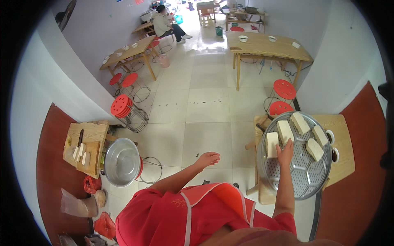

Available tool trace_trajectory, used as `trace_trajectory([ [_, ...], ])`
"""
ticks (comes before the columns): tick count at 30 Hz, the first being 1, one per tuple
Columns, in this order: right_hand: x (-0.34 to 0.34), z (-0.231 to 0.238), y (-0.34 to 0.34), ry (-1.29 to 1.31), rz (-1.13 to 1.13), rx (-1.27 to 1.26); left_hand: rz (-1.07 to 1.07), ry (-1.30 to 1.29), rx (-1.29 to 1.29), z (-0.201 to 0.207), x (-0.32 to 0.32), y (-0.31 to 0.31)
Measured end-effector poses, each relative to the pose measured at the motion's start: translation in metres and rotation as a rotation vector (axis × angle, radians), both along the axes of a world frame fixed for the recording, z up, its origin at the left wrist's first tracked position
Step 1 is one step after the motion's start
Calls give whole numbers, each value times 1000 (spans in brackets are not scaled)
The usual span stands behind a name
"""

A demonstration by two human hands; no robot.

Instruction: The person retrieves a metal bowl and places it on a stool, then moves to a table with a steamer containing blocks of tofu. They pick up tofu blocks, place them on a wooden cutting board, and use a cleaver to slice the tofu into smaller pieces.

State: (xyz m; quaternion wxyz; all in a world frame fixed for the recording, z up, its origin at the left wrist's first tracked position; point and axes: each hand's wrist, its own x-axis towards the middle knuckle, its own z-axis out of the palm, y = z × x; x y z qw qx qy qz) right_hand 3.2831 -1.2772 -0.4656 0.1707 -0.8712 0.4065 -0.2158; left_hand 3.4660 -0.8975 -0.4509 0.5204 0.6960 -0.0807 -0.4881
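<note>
Pale, tofu-like blocks sit on a round perforated metal steamer tray [301, 186] at my right. My right hand [285, 155] reaches over the tray, thumb and fingers about the near end of a tofu block [284, 128]. Just left of that hand stands another tofu block [271, 144], close to the thumb. Farther right on the tray are a far block [300, 123], one by the rim [320, 134] and a nearer one [314, 149]. Held out over the floor in front of my body, my left hand [208, 159] carries nothing, its fingers loosely extended.
Under the tray stands a wooden table [342, 160] with small bowls of dark liquid [335, 155]. At left, a metal basin [122, 162] rests on a red stool beside a table with a cutting board [91, 158]. Red stools [121, 105] and dining tables [269, 45] line the aisle; a person [164, 24] sits far off.
</note>
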Motion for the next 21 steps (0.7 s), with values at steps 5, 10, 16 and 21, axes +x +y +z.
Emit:
trace_trajectory([
  [5, 48, 1, -50, 236, -2, -75, 136, 11, 20, 14, -6, -39],
  [10, 47, 1, -74, 295, -51, -164, 121, 35, 57, 16, -9, -65],
  [16, 61, -4, -95, 312, 71, -25, 28, 53, -26, 29, -12, -106],
  [21, 60, -20, -140, 62, 207, 179, -34, 180, -166, 38, -15, -158],
])
